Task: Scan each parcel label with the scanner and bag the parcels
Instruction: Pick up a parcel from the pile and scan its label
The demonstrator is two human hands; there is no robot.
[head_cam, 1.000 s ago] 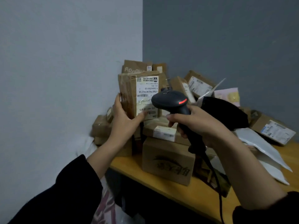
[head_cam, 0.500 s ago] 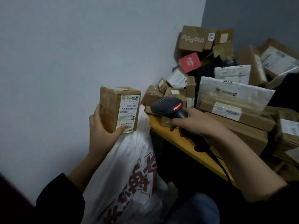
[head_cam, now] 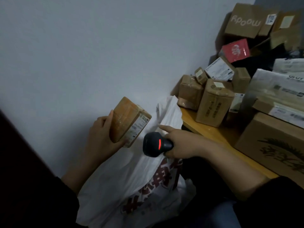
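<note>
Above the white bag (head_cam: 131,178), the left hand (head_cam: 100,134) gripped the taped brown parcel (head_cam: 125,119), long axis near upright, top leaning right, label facing the scanner (head_cam: 156,144). The right hand (head_cam: 181,142) clasped the scanner, head pointing left, index finger extended.

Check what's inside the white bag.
Nothing visible inside: the white bag is opaque, and the right hand with the scanner blocks part of it. The parcel is outside, in the left hand.

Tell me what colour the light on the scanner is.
Red: a small glowing bar on the black scanner, clear in the head view.
</note>
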